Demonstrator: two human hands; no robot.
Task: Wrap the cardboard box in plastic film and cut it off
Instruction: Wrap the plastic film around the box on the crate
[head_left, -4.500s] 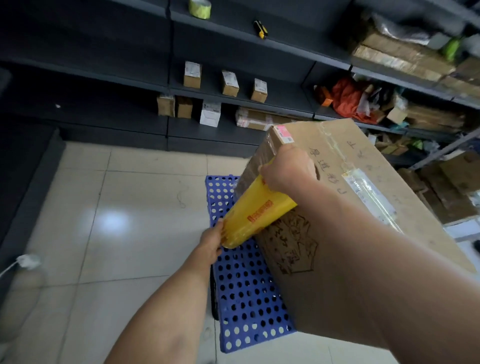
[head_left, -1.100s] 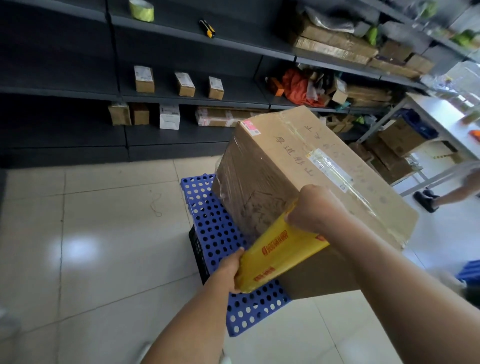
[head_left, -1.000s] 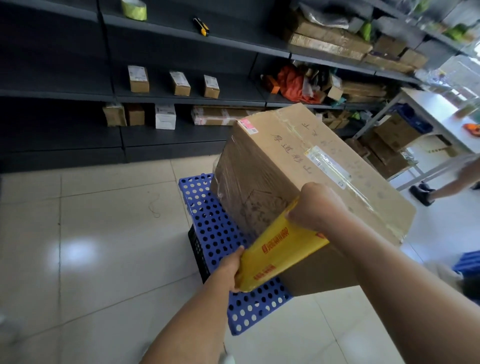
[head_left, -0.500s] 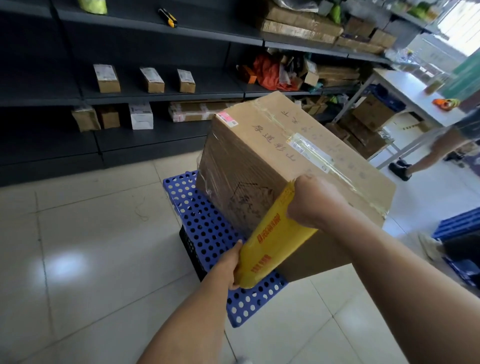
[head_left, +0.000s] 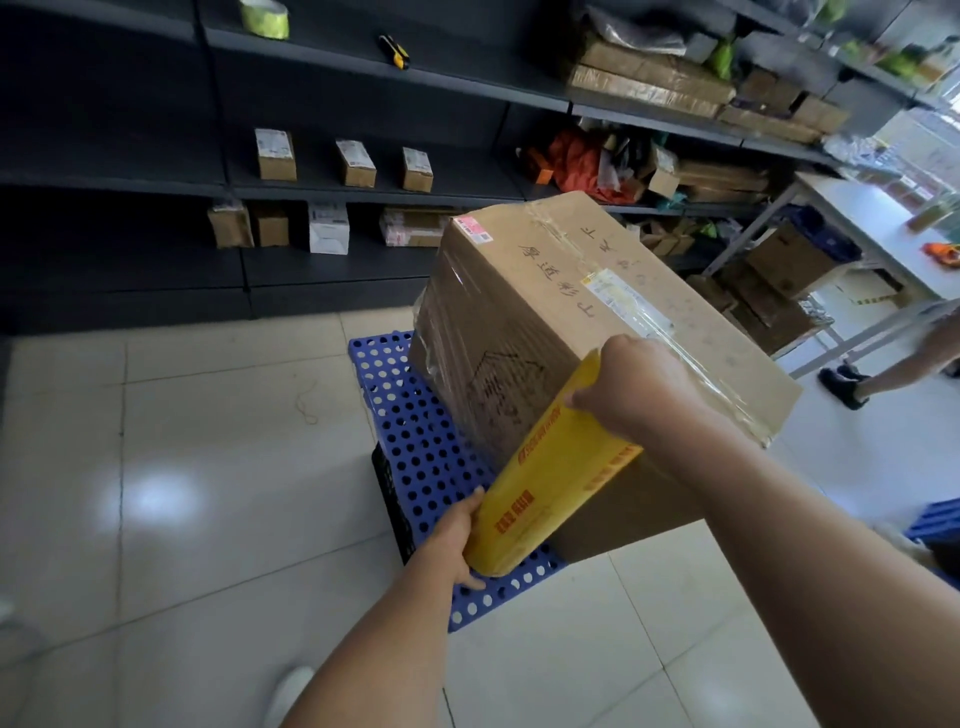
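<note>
The cardboard box (head_left: 519, 291) is matt brown paperboard, and its top seam is sealed with glossy clear tape (head_left: 558, 228). Clear plastic film (head_left: 441, 327) clings to its left face, shiny and wrinkled. The film roll (head_left: 550, 483) against its near face has a smooth, glossy yellow surface. Under the box, the pallet (head_left: 415, 431) is blue moulded plastic, perforated, with a dull sheen. Left of the box, the floor (head_left: 208, 441) is pale glazed tile that reflects light. Behind the box, the shelves (head_left: 130, 179) look like dark, matt painted metal and carry small matt cardboard cartons (head_left: 275, 155).

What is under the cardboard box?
The cardboard box rests on a blue perforated pallet, with something black beneath its near edge. What lies directly under the box is covered.
</note>
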